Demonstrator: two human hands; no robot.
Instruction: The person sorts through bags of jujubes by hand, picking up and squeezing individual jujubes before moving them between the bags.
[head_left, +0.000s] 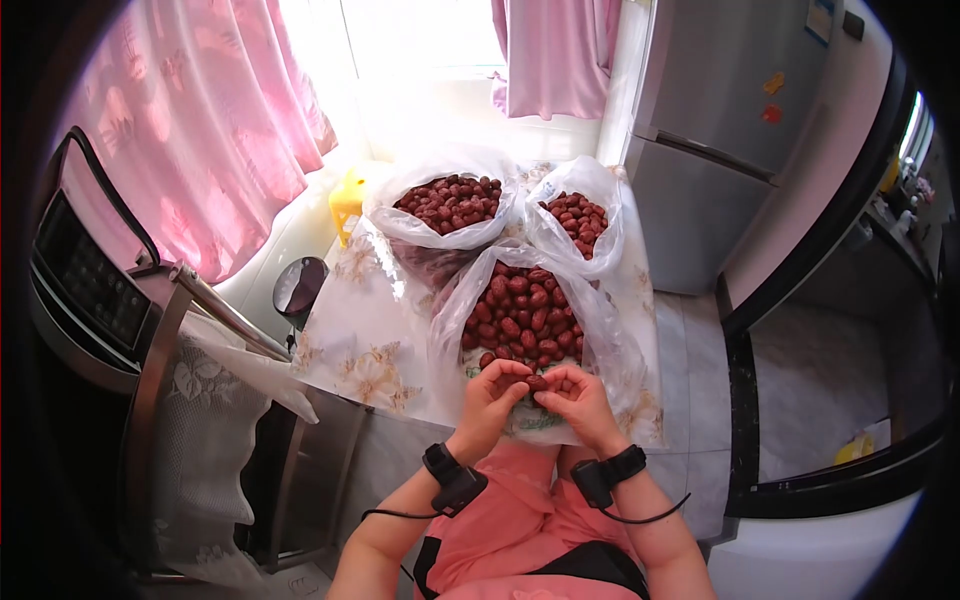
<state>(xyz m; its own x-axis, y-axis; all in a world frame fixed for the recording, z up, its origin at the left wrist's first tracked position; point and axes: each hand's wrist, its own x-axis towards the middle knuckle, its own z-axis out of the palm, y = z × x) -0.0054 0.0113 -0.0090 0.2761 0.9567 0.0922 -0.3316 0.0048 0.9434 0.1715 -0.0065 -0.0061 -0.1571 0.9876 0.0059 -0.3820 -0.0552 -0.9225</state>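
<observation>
Between my two hands is one dark red dried jujube, pinched at its ends by fingers and thumbs. My left hand is closed on its left end, and my right hand grips the right end. Both are just over the front edge of an open clear plastic bag filled with jujubes. Behind it on the table stand two more open bags: a larger one at the back left and a smaller one at the back right, both holding jujubes.
A floral cloth covers the table. A yellow plastic stool stands by its back left corner. To the left is an appliance with a control panel and a lace cover. A grey refrigerator stands at the right.
</observation>
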